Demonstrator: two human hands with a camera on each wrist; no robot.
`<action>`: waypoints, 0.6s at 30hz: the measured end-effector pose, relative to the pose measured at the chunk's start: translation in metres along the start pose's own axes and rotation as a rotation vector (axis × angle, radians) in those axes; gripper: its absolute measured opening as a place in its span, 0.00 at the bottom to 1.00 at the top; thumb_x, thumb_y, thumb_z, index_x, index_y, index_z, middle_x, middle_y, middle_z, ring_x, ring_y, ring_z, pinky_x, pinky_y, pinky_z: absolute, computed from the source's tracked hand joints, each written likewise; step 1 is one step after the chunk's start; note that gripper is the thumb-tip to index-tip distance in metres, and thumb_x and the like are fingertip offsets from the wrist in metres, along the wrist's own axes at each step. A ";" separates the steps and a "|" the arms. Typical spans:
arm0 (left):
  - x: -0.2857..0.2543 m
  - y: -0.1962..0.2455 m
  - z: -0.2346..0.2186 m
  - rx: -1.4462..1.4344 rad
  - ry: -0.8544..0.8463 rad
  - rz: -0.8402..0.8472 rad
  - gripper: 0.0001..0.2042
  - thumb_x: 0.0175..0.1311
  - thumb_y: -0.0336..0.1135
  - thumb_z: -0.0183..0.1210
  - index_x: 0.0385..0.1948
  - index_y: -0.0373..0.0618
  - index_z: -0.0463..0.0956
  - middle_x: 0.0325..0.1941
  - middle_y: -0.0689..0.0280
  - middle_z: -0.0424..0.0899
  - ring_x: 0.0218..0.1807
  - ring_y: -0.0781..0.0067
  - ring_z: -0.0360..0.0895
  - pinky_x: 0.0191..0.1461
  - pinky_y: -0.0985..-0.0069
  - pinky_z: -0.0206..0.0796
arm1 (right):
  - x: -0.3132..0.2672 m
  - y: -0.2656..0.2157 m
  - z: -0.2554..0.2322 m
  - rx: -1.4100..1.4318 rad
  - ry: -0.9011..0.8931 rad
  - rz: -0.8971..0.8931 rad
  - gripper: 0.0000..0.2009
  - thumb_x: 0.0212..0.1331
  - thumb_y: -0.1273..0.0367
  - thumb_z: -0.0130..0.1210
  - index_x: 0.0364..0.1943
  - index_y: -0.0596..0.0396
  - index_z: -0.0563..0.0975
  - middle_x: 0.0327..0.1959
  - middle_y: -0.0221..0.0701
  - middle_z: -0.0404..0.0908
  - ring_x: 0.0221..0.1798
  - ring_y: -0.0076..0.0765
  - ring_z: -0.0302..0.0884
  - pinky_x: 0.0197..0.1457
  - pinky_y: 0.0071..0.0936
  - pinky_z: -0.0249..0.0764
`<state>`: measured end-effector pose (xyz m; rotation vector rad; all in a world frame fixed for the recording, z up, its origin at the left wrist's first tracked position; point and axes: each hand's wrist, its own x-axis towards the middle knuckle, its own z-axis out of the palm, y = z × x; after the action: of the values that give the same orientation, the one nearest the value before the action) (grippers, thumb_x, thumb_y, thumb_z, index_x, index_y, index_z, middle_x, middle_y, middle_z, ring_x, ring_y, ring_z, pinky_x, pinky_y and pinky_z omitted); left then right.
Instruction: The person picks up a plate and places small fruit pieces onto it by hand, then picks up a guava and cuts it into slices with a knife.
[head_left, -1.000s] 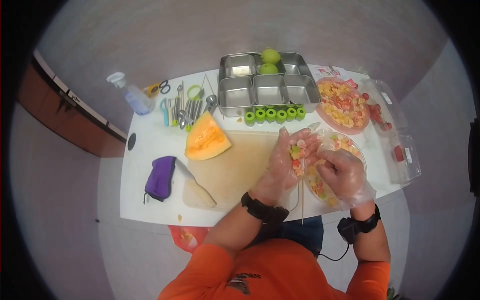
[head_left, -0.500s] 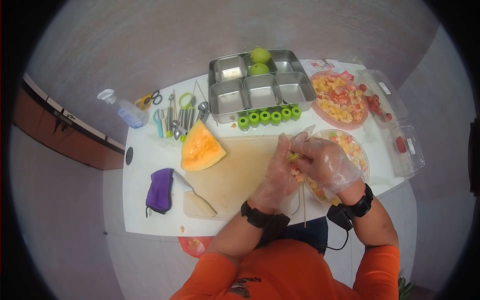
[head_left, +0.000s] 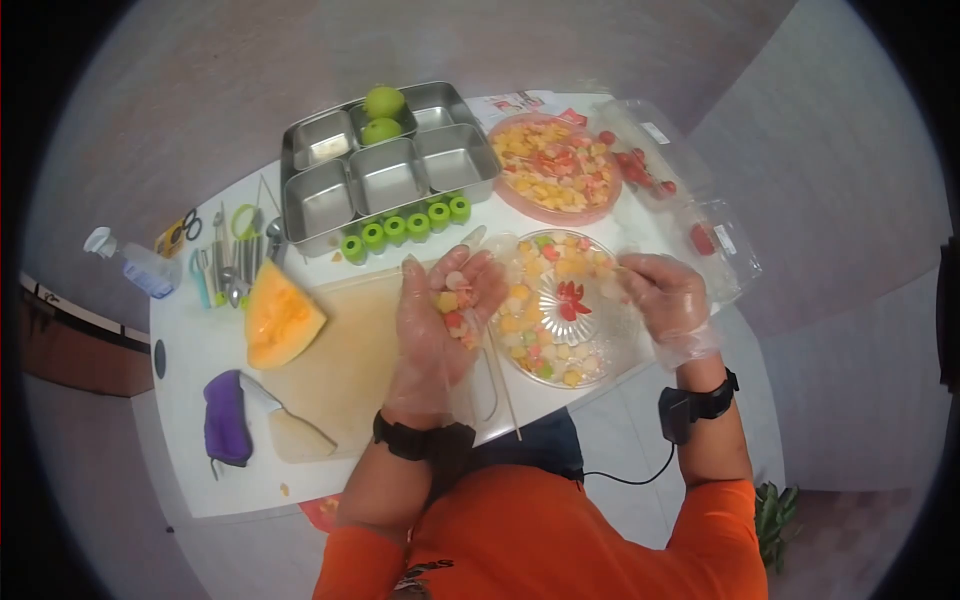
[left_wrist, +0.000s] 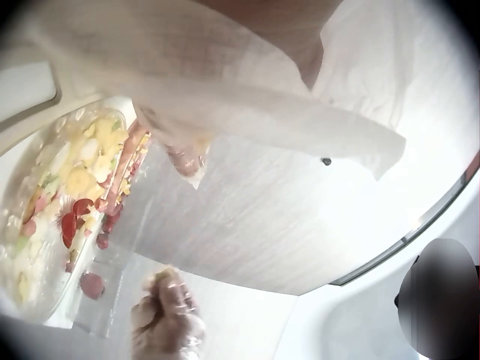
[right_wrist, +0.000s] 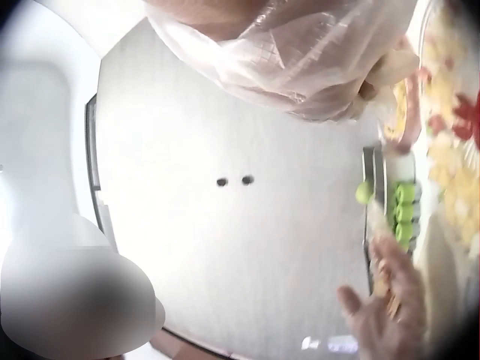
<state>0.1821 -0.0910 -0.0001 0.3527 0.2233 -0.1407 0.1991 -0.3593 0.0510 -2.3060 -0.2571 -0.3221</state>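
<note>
I'm getting the head view looking steeply down over the whole white table (head_left: 200, 340). Both wrist views are sitting close under the gloved palms, angling upward toward ceiling and walls. All three are sharing one patch — the clear fruit dish (head_left: 560, 310) (left_wrist: 45, 187) (right_wrist: 450, 150) at each wrist frame's edge.
</note>
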 end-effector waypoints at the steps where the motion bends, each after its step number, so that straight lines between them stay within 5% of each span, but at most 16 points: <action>1: -0.001 0.001 0.001 0.043 0.019 0.019 0.31 0.75 0.62 0.37 0.57 0.38 0.66 0.55 0.51 0.78 0.59 0.52 0.76 0.67 0.52 0.67 | -0.005 0.013 -0.008 -0.008 -0.001 0.004 0.09 0.57 0.72 0.64 0.42 0.57 0.84 0.33 0.39 0.85 0.35 0.39 0.83 0.41 0.29 0.77; 3: -0.001 -0.001 0.000 0.044 0.004 0.010 0.31 0.75 0.62 0.37 0.57 0.38 0.66 0.55 0.51 0.78 0.59 0.51 0.76 0.67 0.52 0.67 | -0.021 0.033 -0.017 -0.123 0.025 0.217 0.08 0.56 0.72 0.66 0.39 0.58 0.85 0.31 0.38 0.84 0.33 0.34 0.82 0.39 0.28 0.76; 10: 0.000 -0.008 -0.003 0.095 0.020 0.012 0.31 0.75 0.62 0.39 0.57 0.38 0.67 0.56 0.50 0.77 0.59 0.51 0.76 0.67 0.52 0.67 | -0.035 0.058 -0.008 -0.166 -0.130 0.379 0.08 0.53 0.68 0.69 0.33 0.56 0.84 0.29 0.37 0.84 0.30 0.33 0.80 0.37 0.28 0.75; 18: 0.000 -0.006 -0.001 0.117 0.046 0.026 0.31 0.74 0.63 0.41 0.57 0.39 0.68 0.56 0.50 0.77 0.58 0.52 0.76 0.67 0.53 0.67 | -0.022 0.056 0.008 -0.285 -0.179 0.348 0.08 0.56 0.64 0.64 0.31 0.54 0.84 0.33 0.39 0.85 0.34 0.41 0.83 0.42 0.33 0.78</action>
<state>0.1810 -0.0964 -0.0035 0.4759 0.2568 -0.1206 0.1954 -0.3936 0.0006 -2.6073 0.1125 0.0275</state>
